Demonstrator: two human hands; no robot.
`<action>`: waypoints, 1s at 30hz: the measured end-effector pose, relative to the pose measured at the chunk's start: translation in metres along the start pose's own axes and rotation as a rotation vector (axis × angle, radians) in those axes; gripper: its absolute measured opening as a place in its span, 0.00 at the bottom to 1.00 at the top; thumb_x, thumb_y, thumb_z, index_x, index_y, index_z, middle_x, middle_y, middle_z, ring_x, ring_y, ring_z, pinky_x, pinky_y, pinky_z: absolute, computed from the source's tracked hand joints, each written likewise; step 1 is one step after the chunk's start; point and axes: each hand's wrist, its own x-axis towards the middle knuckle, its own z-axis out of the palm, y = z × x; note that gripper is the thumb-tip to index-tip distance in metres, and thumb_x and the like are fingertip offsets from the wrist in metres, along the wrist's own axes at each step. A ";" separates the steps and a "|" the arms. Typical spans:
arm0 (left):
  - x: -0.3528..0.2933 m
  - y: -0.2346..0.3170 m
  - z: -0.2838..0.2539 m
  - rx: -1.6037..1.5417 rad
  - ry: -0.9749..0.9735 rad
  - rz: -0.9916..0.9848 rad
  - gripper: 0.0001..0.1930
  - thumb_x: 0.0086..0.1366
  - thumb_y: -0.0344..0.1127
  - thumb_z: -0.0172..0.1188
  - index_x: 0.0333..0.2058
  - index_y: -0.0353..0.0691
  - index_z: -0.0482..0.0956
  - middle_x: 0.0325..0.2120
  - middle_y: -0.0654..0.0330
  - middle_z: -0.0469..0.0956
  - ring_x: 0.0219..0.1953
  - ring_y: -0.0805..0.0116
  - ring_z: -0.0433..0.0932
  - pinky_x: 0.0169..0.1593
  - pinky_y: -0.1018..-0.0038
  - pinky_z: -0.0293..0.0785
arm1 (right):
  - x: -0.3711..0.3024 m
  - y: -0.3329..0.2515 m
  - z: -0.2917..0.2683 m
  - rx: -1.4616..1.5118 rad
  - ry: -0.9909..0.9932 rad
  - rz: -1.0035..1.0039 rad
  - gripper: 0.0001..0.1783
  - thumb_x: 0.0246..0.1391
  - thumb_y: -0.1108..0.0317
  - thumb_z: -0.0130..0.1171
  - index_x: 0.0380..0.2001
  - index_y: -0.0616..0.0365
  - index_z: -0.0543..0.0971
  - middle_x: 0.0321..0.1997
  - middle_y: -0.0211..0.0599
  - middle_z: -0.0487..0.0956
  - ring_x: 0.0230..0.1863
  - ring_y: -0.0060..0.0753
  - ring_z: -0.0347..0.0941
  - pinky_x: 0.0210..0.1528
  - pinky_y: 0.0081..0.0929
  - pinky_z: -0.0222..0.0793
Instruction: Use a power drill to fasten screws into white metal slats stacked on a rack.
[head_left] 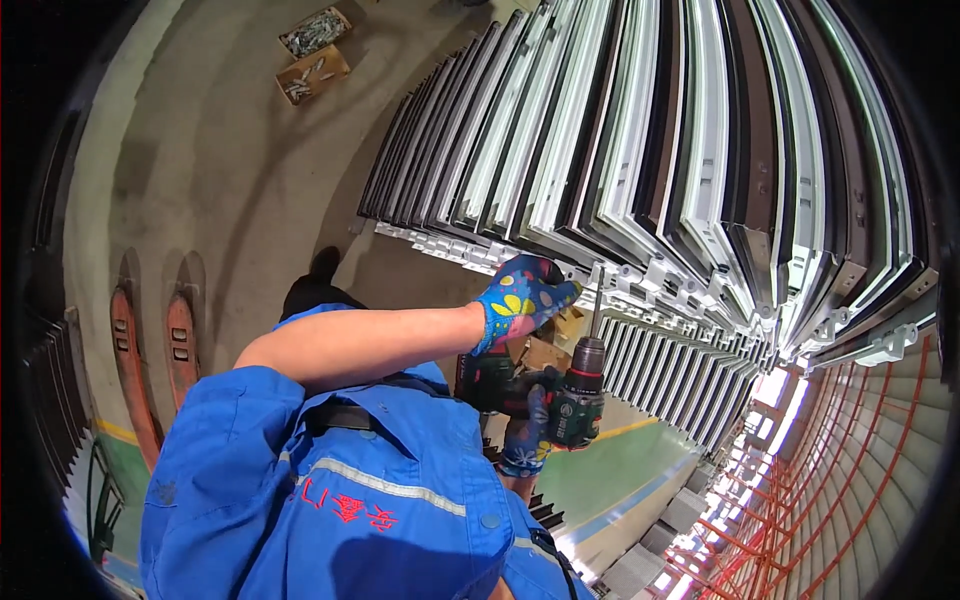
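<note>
My right hand (pixel 528 432), in a blue patterned glove, grips a dark green and black cordless drill (pixel 576 405). The drill's long bit (pixel 598 312) points away from me, its tip close to the white end brackets (pixel 655 275) on a row of frame profiles. My left hand (pixel 522 300), in a matching flowered glove, reaches across beside the bit at the lower ends of the profiles. Its fingers are curled together near the brackets; what they hold, if anything, is hidden. Long white, black and brown profiles (pixel 620 130) stand side by side in front of me.
Two cardboard boxes of metal parts (pixel 315 34) (pixel 312 75) lie on the floor at the far left. Reddish-orange forks (pixel 181 345) of a pallet jack lie at left. More slatted profiles (pixel 680 380) extend to the right. A brown carton (pixel 545 352) is partly hidden below my left hand.
</note>
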 end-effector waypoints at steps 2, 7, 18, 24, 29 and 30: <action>-0.001 0.004 -0.002 -0.019 -0.018 -0.029 0.12 0.55 0.39 0.62 0.28 0.33 0.80 0.19 0.59 0.77 0.23 0.78 0.67 0.27 0.75 0.66 | 0.000 0.001 0.002 0.036 0.035 0.007 0.16 0.54 0.71 0.52 0.47 0.58 0.70 0.39 0.34 0.74 0.41 0.28 0.70 0.47 0.29 0.67; -0.003 0.004 -0.003 -0.137 -0.089 -0.048 0.12 0.54 0.39 0.62 0.28 0.34 0.80 0.19 0.59 0.77 0.23 0.76 0.68 0.28 0.74 0.67 | 0.002 0.029 -0.017 -0.280 0.128 -0.069 0.13 0.54 0.70 0.52 0.44 0.57 0.72 0.38 0.34 0.75 0.39 0.27 0.70 0.46 0.29 0.67; -0.006 0.012 -0.007 -0.011 -0.065 -0.010 0.17 0.56 0.45 0.59 0.25 0.33 0.79 0.19 0.49 0.76 0.23 0.60 0.76 0.29 0.68 0.69 | -0.001 0.004 0.002 -0.210 0.091 -0.072 0.10 0.55 0.68 0.49 0.40 0.58 0.71 0.31 0.30 0.71 0.34 0.23 0.68 0.40 0.26 0.66; -0.007 0.009 -0.006 -0.038 -0.065 0.032 0.17 0.56 0.45 0.59 0.25 0.34 0.80 0.18 0.50 0.76 0.21 0.62 0.75 0.28 0.69 0.69 | -0.002 -0.009 0.008 -0.114 0.024 -0.053 0.12 0.56 0.68 0.50 0.43 0.58 0.69 0.31 0.31 0.72 0.34 0.24 0.67 0.39 0.25 0.66; -0.007 0.007 -0.006 -0.050 -0.088 0.071 0.17 0.56 0.45 0.59 0.25 0.34 0.79 0.18 0.50 0.76 0.22 0.62 0.75 0.29 0.69 0.69 | -0.001 -0.010 0.006 -0.108 0.006 -0.014 0.13 0.56 0.69 0.51 0.45 0.58 0.69 0.32 0.31 0.73 0.34 0.24 0.67 0.40 0.26 0.66; -0.006 0.005 -0.004 -0.077 -0.078 0.028 0.17 0.56 0.45 0.58 0.24 0.34 0.79 0.18 0.50 0.76 0.22 0.62 0.75 0.29 0.69 0.70 | -0.001 -0.009 0.007 -0.077 0.020 0.007 0.14 0.56 0.69 0.51 0.45 0.58 0.69 0.32 0.32 0.73 0.35 0.24 0.67 0.41 0.26 0.66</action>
